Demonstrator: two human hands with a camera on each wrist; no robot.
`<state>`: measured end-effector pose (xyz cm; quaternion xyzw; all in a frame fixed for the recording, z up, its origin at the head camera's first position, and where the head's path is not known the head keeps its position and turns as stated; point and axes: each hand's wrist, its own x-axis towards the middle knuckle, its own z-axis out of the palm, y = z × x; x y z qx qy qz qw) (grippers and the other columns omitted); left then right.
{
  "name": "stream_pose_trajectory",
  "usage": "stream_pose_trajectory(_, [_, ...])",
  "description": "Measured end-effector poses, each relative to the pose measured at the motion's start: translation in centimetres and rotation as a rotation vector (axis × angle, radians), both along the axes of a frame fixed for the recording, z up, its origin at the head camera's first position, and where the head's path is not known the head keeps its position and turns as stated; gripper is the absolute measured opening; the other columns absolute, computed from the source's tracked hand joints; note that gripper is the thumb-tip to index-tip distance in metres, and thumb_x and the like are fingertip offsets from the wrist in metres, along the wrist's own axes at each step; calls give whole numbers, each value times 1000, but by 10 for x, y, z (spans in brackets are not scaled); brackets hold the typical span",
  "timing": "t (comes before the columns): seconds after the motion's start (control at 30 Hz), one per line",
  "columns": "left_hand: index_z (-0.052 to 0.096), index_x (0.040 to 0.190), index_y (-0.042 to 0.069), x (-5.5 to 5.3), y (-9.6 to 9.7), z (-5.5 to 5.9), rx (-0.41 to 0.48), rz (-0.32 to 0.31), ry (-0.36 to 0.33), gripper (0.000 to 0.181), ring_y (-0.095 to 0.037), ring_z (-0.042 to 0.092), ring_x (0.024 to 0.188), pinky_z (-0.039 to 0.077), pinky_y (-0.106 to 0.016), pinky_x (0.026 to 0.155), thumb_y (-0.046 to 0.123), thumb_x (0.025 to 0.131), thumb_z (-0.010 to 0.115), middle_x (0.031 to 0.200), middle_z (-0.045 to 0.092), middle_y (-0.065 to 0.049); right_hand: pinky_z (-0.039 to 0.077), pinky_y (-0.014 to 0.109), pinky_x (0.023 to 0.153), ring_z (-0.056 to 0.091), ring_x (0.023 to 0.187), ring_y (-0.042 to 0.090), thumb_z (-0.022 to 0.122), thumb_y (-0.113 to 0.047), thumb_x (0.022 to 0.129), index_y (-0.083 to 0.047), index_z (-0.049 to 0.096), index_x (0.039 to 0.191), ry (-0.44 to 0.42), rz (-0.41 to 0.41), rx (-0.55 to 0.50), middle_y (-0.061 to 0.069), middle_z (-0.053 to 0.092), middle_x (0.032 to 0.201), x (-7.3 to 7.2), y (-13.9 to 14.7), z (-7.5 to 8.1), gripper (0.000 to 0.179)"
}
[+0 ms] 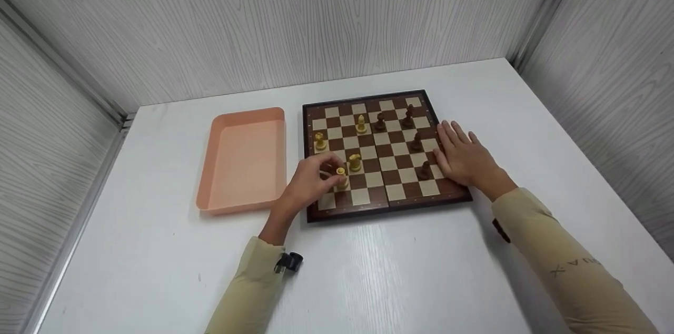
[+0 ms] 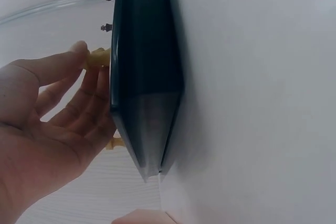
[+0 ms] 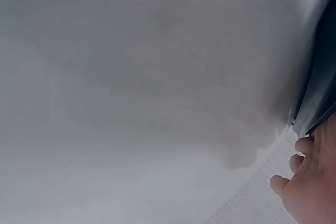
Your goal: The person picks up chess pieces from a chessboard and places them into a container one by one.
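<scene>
A dark-framed chessboard lies on the table. Near its front left corner my left hand pinches a gold chess piece with a ring-like top, which stands upright over the squares. In the left wrist view the thumb and fingers close round that piece. Just behind it stands a gold knight. My right hand rests along the board's right edge, palm down, its fingers straight. A dark chess piece stands on the board beside its thumb.
A shallow pink tray sits left of the board. Two more gold pieces, a bishop and a round-topped one, stand farther back. Several dark pieces, one a tall piece, occupy the right half. Grey wood-patterned walls enclose the table.
</scene>
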<state>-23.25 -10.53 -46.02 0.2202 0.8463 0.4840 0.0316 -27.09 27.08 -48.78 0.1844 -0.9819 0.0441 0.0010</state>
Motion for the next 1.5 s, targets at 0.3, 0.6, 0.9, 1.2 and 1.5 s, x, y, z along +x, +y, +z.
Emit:
stream_pose_trajectory(0.3, [70,100,5,0,2,0,-11,29,-5,12,-21,70,93,58,-35,84,4,91,78,98,70,-5,17,63,120,9,155,41,25,-36,111,5,11,161,-21,-10,-26,23,12,168,0,1,-1,66])
stream_pose_trajectory(0.6, [70,100,5,0,2,3,-28,22,14,12,-19,70,93,58,-34,83,6,91,78,98,71,-5,13,63,121,5,156,40,24,-39,112,3,7,162,-49,-15,-62,21,6,170,-1,3,-1,68])
stream_pose_trajectory(0.9, [70,100,6,1,1,2,-46,19,38,11,-17,70,92,58,-33,83,7,92,77,98,71,-4,11,63,121,3,156,39,23,-38,111,3,4,162,-70,-14,-71,20,3,170,-1,4,-2,67])
stream_pose_trajectory(1.2, [71,99,6,1,0,1,-37,20,28,10,-17,70,90,59,-34,82,6,91,78,96,71,-3,11,62,122,3,156,39,21,-38,112,2,4,162,-67,-12,-72,20,4,170,-1,4,-5,67])
stream_pose_trajectory(1.5, [71,100,6,0,-2,3,-39,22,28,11,-18,69,91,59,-34,82,5,91,77,96,71,-4,12,62,121,3,156,39,21,-38,112,3,5,162,-63,-11,-74,20,5,170,-1,4,-5,67])
